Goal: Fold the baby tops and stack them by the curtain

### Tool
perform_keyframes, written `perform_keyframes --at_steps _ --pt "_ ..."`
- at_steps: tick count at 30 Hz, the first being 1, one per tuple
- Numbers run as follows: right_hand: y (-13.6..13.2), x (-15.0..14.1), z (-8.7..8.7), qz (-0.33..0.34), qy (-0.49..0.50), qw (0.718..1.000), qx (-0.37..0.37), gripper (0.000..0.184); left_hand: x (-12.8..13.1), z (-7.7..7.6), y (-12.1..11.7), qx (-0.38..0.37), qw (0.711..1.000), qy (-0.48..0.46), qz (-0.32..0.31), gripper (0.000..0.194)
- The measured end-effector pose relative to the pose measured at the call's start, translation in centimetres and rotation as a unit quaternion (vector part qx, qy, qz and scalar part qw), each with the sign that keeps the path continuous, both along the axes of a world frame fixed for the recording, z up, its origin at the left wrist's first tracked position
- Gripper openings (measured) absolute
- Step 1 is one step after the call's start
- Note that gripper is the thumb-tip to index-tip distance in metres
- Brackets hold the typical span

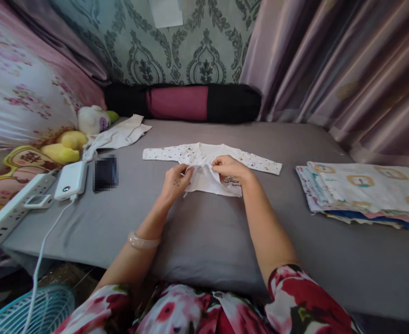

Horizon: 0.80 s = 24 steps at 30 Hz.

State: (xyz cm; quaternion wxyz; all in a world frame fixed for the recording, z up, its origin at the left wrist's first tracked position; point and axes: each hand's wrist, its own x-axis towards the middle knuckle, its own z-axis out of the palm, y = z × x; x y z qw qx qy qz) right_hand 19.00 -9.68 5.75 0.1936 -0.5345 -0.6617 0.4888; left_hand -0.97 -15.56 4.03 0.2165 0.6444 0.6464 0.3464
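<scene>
A small white baby shirt [211, 153] with dotted long sleeves lies spread on the grey bed sheet, its sleeves stretched out to both sides. My left hand [177, 180] pinches the shirt's cloth at its left front. On the other side, my right hand [230, 167] grips the same shirt near its middle, fingers closed on the fabric. Between the hands the front is partly lifted and folded, and some dark lettering shows beside my right wrist. Both fingertips are partly hidden by cloth.
A stack of folded cloths [361, 185] lies at right. On the left are a white power bank [71, 180] with a cable, a power strip [13, 213], a pixelated dark object [105, 172], a pale garment [121, 134] and plush toys [93, 119]. A black-and-maroon bolster [176, 103] lies behind.
</scene>
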Motion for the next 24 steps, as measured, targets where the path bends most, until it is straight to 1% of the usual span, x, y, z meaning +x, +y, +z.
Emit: perform_keyframes --at_steps 3,7,10,12,14,16,19,21,22,24 --pt "-0.4 0.0 0.9 -0.007 0.017 1.000 -0.006 0.010 1.1 0.0 -0.4 0.042 0.998 0.037 -0.037 0.026" --pt "-0.9 -0.2 1.7 0.001 0.018 1.000 -0.002 0.009 2.1 -1.2 -0.8 0.066 0.987 0.088 -0.114 0.027" --pt "-0.9 -0.6 1.5 0.020 0.012 1.000 0.000 0.009 2.6 -2.1 -0.9 0.077 0.975 0.136 -0.161 0.029" --pt "-0.8 -0.9 1.1 0.038 -0.004 0.999 0.011 0.010 2.9 -2.4 -1.1 0.082 0.964 0.179 -0.181 0.029" --pt "-0.8 -1.2 0.5 0.050 -0.028 0.998 0.025 0.013 3.1 -2.3 -1.4 0.085 0.950 0.220 -0.205 0.028" --pt "-0.9 -1.7 0.1 0.057 -0.049 0.997 0.034 0.015 3.2 -1.8 -1.9 0.082 0.938 0.243 -0.234 0.028" --pt "-1.2 -2.4 -0.3 0.072 -0.063 0.995 0.028 0.013 2.8 -0.6 -2.7 0.041 0.934 0.231 -0.271 0.028" --pt "-1.4 -2.8 -0.3 0.093 -0.059 0.994 0.000 0.011 2.1 0.4 -2.9 -0.013 0.942 0.207 -0.264 0.029" --pt "-1.4 -2.9 -0.2 0.103 -0.052 0.993 -0.020 0.010 1.6 0.7 -2.8 -0.038 0.949 0.197 -0.243 0.030" --pt "-1.5 -2.8 0.3 0.111 -0.025 0.992 -0.059 0.009 0.2 1.2 -2.4 -0.066 0.967 0.188 -0.160 0.032"
